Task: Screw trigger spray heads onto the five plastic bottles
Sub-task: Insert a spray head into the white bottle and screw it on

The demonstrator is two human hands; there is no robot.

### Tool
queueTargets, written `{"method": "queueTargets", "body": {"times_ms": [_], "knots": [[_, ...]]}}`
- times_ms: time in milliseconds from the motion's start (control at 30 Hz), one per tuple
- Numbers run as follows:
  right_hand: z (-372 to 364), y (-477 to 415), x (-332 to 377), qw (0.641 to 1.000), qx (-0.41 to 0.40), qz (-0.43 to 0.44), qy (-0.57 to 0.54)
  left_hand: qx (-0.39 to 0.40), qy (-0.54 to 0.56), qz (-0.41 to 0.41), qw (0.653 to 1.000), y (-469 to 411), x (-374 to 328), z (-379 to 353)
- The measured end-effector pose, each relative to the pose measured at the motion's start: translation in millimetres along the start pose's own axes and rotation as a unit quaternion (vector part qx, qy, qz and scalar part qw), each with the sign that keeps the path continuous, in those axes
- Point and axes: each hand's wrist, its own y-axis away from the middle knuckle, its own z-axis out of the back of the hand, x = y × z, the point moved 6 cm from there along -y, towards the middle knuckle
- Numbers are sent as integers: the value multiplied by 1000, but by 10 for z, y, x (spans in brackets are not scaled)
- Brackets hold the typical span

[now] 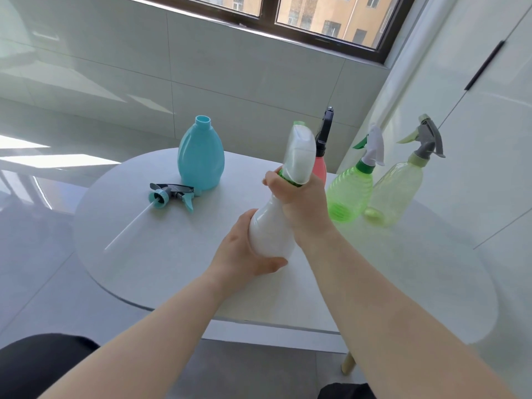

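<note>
the left hand (244, 249) wraps the smooth white bottle (270, 231) near its base, above the round matte table (172, 269); the right hand (299, 203) grips its ribbed green collar under a white spray head (300, 154). at 10 o'clock stands an open, glossy blue bottle (200, 156), its blue-grey spray head (172, 194) lying beside. at 2 o'clock, capped ribbed green bottle (349, 194) and pale yellow bottle (395, 194). the pink bottle (321, 168) is mostly hidden. no writing is readable.
</note>
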Motion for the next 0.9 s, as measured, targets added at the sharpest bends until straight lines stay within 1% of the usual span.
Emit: {"method": "queueTargets", "body": {"times_ms": [133, 200, 267, 333, 433, 500, 600, 733, 900], "knots": [[28, 63, -27, 999, 9, 2, 42, 31, 6, 0, 1000, 8, 3, -18], [58, 119, -87, 998, 21, -3, 65, 53, -17, -16, 998, 39, -6, 3], [83, 121, -103, 997, 36, -4, 62, 61, -66, -36, 995, 85, -12, 57], [97, 54, -66, 998, 42, -3, 56, 40, -129, -55, 989, 129, 15, 187], [105, -155, 33, 999, 10, 5, 43, 1, -242, -62, 968, 170, 141, 451], [47, -322, 106, 998, -2, 14, 53, 15, -312, -49, 949, 184, 243, 554], [-142, -544, 179, 996, 16, 37, 80, 37, -372, -40, 927, 186, 351, 593], [-371, -766, 122, 991, 26, 50, 124, 53, -408, -23, 911, 193, 475, 570], [-500, -980, -3, 990, 6, 47, 131, 41, -408, -30, 912, 197, 510, 568]]}}
